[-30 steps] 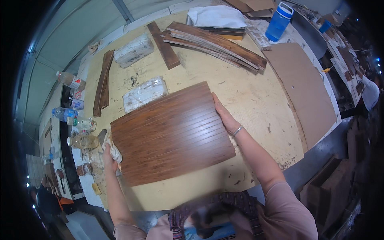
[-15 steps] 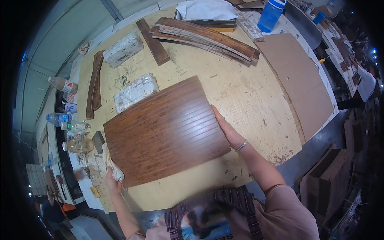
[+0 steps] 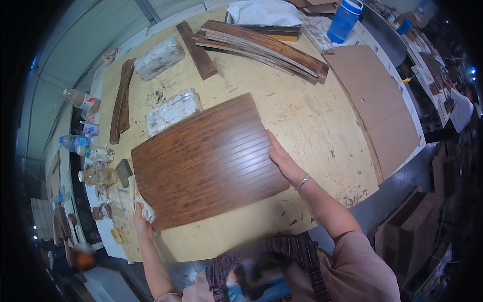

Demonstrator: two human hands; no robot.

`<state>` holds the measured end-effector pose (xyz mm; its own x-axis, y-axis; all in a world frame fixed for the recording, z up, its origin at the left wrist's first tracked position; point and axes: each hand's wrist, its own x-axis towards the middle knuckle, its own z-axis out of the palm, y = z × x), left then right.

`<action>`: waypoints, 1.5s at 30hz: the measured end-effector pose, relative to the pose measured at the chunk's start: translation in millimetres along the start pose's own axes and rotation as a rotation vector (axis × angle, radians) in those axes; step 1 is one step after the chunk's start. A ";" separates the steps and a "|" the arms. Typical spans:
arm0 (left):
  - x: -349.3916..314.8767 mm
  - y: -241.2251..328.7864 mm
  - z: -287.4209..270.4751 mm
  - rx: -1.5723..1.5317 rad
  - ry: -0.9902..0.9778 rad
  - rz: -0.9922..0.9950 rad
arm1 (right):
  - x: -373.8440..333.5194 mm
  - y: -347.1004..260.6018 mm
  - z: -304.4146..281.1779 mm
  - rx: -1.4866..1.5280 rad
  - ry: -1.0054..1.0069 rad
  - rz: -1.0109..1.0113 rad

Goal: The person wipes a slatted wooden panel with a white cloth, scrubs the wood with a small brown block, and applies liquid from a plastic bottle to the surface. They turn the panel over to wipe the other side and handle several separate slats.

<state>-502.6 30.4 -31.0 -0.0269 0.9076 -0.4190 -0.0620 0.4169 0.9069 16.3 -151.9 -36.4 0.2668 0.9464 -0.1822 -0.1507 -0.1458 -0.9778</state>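
A dark brown wooden panel (image 3: 201,161) with grooves running along it lies tilted in front of me, its far edge beside a white wrapped block (image 3: 173,111). My right hand (image 3: 285,162) grips the panel's right edge, with the fingers partly hidden beneath it. At the lower left corner, my left hand (image 3: 143,221) is closed on a whitish cloth (image 3: 141,201) pressed against the panel's edge. Light shines off the right half of the grooved surface.
Loose brown boards (image 3: 261,48) are stacked at the back, with narrow strips (image 3: 122,103) at the left. Several bottles (image 3: 98,175) line the left edge near a grey block (image 3: 124,172). Brown cardboard (image 3: 372,100) covers the right side; a blue bottle (image 3: 344,21) stands behind it.
The whole view has shifted slightly. Both hands keep their places on the panel, which has barely moved.
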 end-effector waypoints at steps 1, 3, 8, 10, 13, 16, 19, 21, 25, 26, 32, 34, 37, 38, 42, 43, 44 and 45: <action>-1.0 6.1 4.6 0.009 0.000 -0.004 | -1.4 -1.0 0.2 -0.007 0.033 0.023; -7.1 25.4 8.9 0.386 0.142 0.070 | -13.4 -32.8 9.0 -0.680 -0.017 -0.114; -62.1 51.3 141.8 1.397 -0.249 0.383 | -43.5 -60.2 31.2 -1.144 -0.291 -0.329; -102.3 27.4 220.4 1.198 -0.491 0.643 | -44.5 -46.0 36.1 -1.183 -0.340 -0.329; -135.4 -7.3 295.1 1.513 -0.878 1.035 | -39.4 -39.3 40.2 -1.271 -0.472 -0.202; -130.1 -13.7 286.5 1.468 -0.851 0.931 | -38.7 -39.5 40.7 -1.117 -0.347 -0.277; -83.0 -7.6 224.0 1.355 -0.521 0.852 | -42.7 -38.3 40.6 -1.245 -0.306 -0.341; -54.3 8.9 161.0 1.239 -0.226 0.739 | -42.0 -40.2 43.1 -1.248 -0.284 -0.383; -11.7 29.3 42.7 1.150 0.061 0.527 | -41.8 -43.4 46.0 -1.249 -0.303 -0.383; -20.1 33.8 60.4 1.216 0.016 0.610 | -42.7 -43.0 46.5 -1.259 -0.309 -0.364; -144.7 -47.4 251.1 1.326 -0.612 0.970 | -40.0 -42.9 50.0 -1.323 -0.343 -0.305; -167.2 -40.2 254.3 1.291 -0.736 0.954 | -42.2 -36.4 48.7 -1.336 -0.294 -0.373; -145.6 -27.8 188.2 1.330 -0.436 0.899 | -44.0 -40.3 49.3 -1.370 -0.303 -0.316; -124.5 -31.2 153.3 1.331 -0.301 0.834 | -44.5 -41.0 49.4 -1.373 -0.303 -0.317; -84.0 1.7 32.1 1.282 0.113 0.608 | -44.1 -41.1 52.9 -1.354 -0.304 -0.318; -79.6 7.6 13.2 1.220 0.157 0.523 | -43.8 -43.4 53.6 -1.356 -0.303 -0.323; -85.1 18.1 24.8 1.215 0.125 0.493 | -44.7 -44.5 53.2 -1.363 -0.299 -0.315; -91.1 27.3 41.3 1.210 0.092 0.463 | -45.3 -44.9 52.4 -1.370 -0.293 -0.307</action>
<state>-460.6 -38.9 33.8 0.1257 0.9920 -0.0153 0.9050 -0.1083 0.4114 -38.9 -173.1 21.3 -0.1074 0.9905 -0.0864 0.9405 0.0731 -0.3318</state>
